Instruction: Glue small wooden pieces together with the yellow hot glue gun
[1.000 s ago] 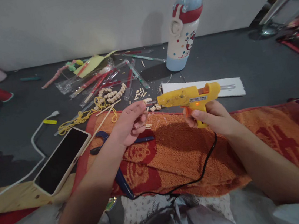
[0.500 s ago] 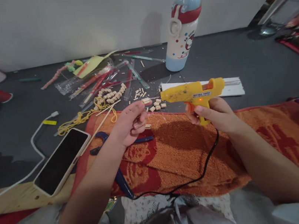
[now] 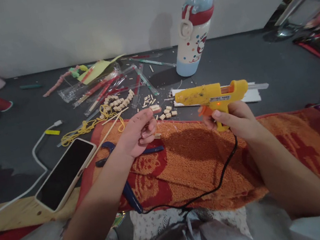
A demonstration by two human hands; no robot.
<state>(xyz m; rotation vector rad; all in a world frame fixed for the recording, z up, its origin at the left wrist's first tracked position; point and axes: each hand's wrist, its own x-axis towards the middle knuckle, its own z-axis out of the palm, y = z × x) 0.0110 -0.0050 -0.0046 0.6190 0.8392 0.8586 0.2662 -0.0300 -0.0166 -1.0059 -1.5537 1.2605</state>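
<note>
Between the fingertips of my left hand is a small pale wooden piece. My right hand grips the handle of a yellow glue gun, with a finger at its orange trigger. The gun's nozzle points left, a short gap away from the wooden piece. A clear glue stick sticks out of the gun's back end. More small wooden pieces lie on the dark table just beyond the orange towel.
A water bottle stands at the back. Leftward lie a phone, yellow string, joined wooden pieces, plastic wrappers and blue-handled pliers. A black cord crosses the towel. A white strip lies behind the gun.
My right hand and the glue gun have moved a little to the right, so the nozzle is farther from the wooden piece. My left hand has hardly moved.
</note>
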